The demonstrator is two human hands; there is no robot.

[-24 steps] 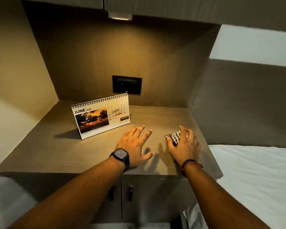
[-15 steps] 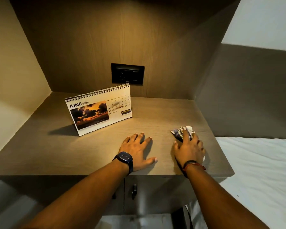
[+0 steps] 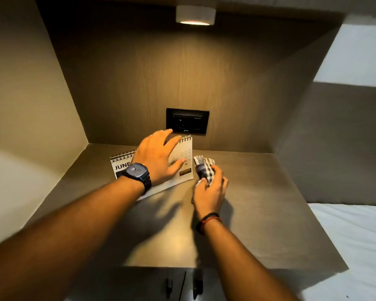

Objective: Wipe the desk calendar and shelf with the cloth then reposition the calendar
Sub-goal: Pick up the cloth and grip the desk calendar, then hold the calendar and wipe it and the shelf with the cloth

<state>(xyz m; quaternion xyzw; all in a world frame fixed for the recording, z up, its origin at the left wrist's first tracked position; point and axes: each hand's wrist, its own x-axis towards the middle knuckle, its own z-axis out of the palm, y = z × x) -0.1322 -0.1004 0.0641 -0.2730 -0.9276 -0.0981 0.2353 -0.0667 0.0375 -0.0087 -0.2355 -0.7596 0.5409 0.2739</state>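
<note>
Left hand (image 3: 155, 158): grip released, fingers spread, reaching over the top of the desk calendar (image 3: 183, 161); the thumb lies against the calendar's front page. Whether the fingers touch the spiral binding cannot be told. A wristwatch (image 3: 137, 173) sits on this wrist.

Right hand (image 3: 211, 193): grip clenched on the checked cloth (image 3: 203, 167), which bunches out beyond the fingertips, just beside the calendar's right edge.

The calendar stands upright on the shelf (image 3: 258, 213), below the left grip. A wall socket (image 3: 187, 121) lies beyond it.
</note>
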